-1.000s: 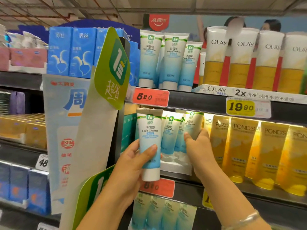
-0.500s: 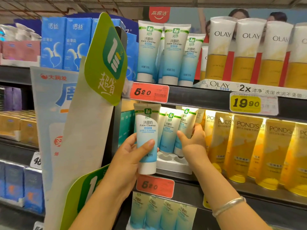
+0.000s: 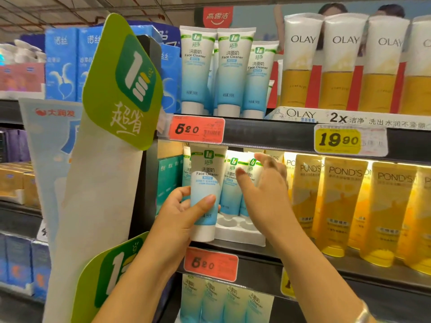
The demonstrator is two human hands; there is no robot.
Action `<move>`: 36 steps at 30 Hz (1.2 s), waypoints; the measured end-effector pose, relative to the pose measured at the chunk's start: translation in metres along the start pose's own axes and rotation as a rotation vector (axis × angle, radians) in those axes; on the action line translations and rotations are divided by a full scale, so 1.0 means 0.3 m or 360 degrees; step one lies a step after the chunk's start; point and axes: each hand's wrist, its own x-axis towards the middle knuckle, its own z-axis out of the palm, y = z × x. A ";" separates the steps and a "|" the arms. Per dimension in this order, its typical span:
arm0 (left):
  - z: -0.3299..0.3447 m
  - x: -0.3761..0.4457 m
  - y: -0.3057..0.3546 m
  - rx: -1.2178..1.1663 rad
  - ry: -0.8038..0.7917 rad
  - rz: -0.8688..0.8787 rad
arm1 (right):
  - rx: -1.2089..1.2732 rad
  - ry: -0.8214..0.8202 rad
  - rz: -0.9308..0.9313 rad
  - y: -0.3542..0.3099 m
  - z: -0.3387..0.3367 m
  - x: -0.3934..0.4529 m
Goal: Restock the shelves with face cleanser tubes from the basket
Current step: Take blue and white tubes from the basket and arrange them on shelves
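My left hand (image 3: 184, 215) grips a white and blue face cleanser tube (image 3: 205, 178) upright, cap down, at the front left of the middle shelf (image 3: 303, 264). Its cap hangs just before the white slotted tray (image 3: 238, 231). Behind it, two or three like tubes (image 3: 231, 192) stand in the tray. My right hand (image 3: 263, 197), blurred, has its fingers spread in front of those tubes, and I cannot tell whether it touches them. The basket is not in view.
More cleanser tubes (image 3: 231, 71) stand on the top shelf and others (image 3: 210, 299) on the shelf below. Olay tubes (image 3: 300, 61) and yellow Pond's tubes (image 3: 342, 206) fill the right. A green promo sign (image 3: 123, 82) juts out at left.
My right hand has let go of the shelf tube it held and lifted with its fingers spread. My left hand has kept the tube near the shelf front.
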 end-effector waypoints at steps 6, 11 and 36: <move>0.000 0.008 0.013 0.0217 0.0001 0.0075 | 0.0695 -0.0720 0.0201 -0.065 0.012 0.028; -0.019 0.023 0.000 0.0684 0.0241 0.0282 | 0.0934 -0.0756 0.0265 -0.028 0.069 0.043; -0.008 0.051 -0.048 0.1492 0.0721 0.0202 | 0.0651 -0.0440 0.0097 -0.014 0.264 0.048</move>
